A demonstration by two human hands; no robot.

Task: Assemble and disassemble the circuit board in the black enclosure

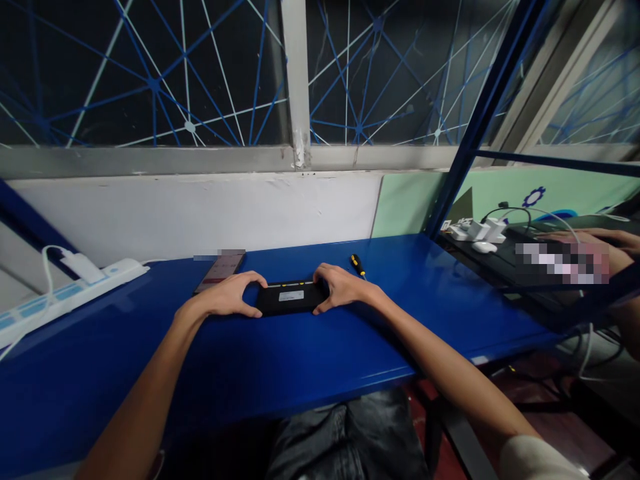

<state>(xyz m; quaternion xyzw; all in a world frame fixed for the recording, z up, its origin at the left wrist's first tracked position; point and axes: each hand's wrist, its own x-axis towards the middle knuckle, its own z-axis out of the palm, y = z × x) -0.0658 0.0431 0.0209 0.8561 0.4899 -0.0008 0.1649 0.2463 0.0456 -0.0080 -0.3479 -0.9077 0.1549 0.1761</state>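
Observation:
A flat black rectangular case (280, 308) with a white label and small yellow marks along its far edge lies level at the middle of the blue table. My left hand (235, 293) grips its left end, thumb on the near side and fingers on the far side. Around the right end, my right hand (336, 288) is closed in the same way. Just behind my left hand lies a phone (223, 268) with its screen lit. A black and yellow screwdriver (357, 264) rests beyond my right hand, apart from it.
On the left of the blue table (320, 360) lies a white power strip (75, 293) with a plugged-in charger and cable. Blue frame posts (470, 147) rise at the right. Past them are white chargers (487, 230), cables and another person's hand (595, 247).

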